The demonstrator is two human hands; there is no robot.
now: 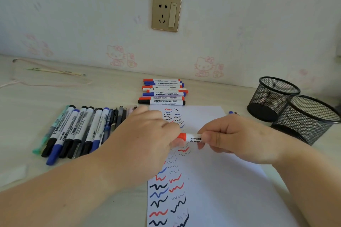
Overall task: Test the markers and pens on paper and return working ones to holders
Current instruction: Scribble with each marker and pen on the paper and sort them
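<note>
Above the scribbled paper [212, 180], the left hand [147, 134] pinches the red cap end of a whiteboard marker [191, 137]; the right hand [238, 138] grips its white barrel. Left: a row of markers and pens [77, 131]. Beyond the sheet: a marker stack [163, 92]. Right: two mesh holders [293, 110]. Behind: a wall socket [166, 13].
</note>
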